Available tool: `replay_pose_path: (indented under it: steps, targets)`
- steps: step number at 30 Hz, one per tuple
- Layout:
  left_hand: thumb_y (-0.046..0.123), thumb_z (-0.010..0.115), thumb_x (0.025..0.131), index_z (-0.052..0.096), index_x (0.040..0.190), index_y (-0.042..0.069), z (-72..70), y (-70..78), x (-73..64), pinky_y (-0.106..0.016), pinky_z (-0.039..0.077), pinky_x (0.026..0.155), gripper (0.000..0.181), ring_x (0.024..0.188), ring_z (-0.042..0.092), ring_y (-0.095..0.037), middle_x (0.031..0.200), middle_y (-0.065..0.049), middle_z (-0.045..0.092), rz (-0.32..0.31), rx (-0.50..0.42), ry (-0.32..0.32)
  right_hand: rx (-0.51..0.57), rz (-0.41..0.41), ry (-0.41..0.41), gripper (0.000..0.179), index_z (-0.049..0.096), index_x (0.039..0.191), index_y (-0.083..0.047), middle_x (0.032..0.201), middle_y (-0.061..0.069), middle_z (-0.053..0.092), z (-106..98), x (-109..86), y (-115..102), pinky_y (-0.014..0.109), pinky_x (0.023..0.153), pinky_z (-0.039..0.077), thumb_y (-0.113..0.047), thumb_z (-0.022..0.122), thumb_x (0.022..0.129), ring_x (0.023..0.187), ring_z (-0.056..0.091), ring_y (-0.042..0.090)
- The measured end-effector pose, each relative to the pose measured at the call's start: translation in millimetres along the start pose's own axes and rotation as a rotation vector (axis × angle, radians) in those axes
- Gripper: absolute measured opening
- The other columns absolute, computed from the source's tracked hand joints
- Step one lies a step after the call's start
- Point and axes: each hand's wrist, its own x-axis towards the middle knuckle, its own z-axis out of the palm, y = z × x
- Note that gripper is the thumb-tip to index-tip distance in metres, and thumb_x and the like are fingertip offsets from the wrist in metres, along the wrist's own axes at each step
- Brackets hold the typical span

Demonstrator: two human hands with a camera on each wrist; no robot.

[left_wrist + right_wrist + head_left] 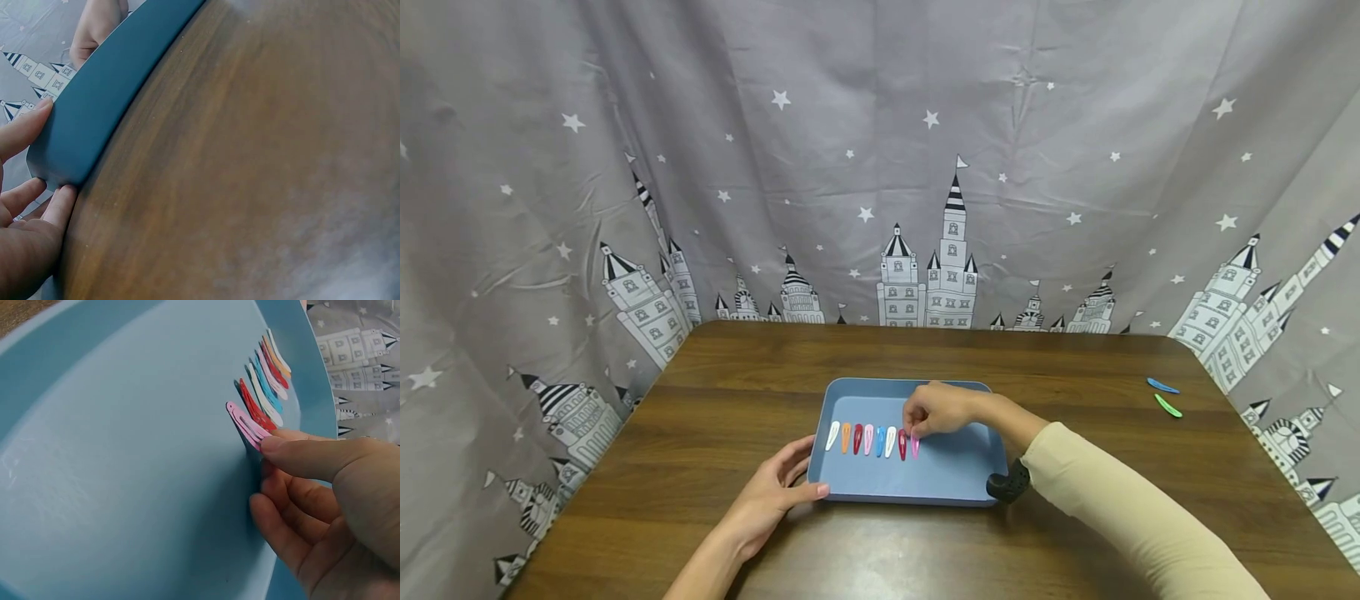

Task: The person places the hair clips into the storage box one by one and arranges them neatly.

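Note:
A blue tray lies on the wooden table, with a row of snap hair clips inside it. My right hand reaches over the tray and pinches a pink hair clip between thumb and fingertips, at the right end of the row. Beside that clip is a red hair clip, then white, blue, light pink, red, orange and white ones in line. My left hand grips the tray's near left corner, its thumb at the rim and its fingers against the outer wall.
On the table's far right lie a blue hair clip and a green hair clip. A grey curtain printed with castles and stars hangs behind the table. A black strap sits at the right wrist, over the tray's near right corner.

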Motion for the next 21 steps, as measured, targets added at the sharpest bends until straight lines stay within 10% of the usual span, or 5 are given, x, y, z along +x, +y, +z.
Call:
replay_pose_path:
  steps: [21]
  targets:
    - [0.002,0.083,0.087,0.041,0.155,0.002,-0.2,0.3,-1.1,-0.049,0.035,0.115,0.079,0.148,0.032,-0.037,0.158,-0.019,0.041,0.004,-0.004,-0.001,0.032,0.057,0.028,0.012,0.07,0.085,-0.012,0.069,-0.009,0.057,3.7,1.2,-2.6,0.021,0.058,0.037,-0.007,0.076,0.094,0.063,0.048,0.004]
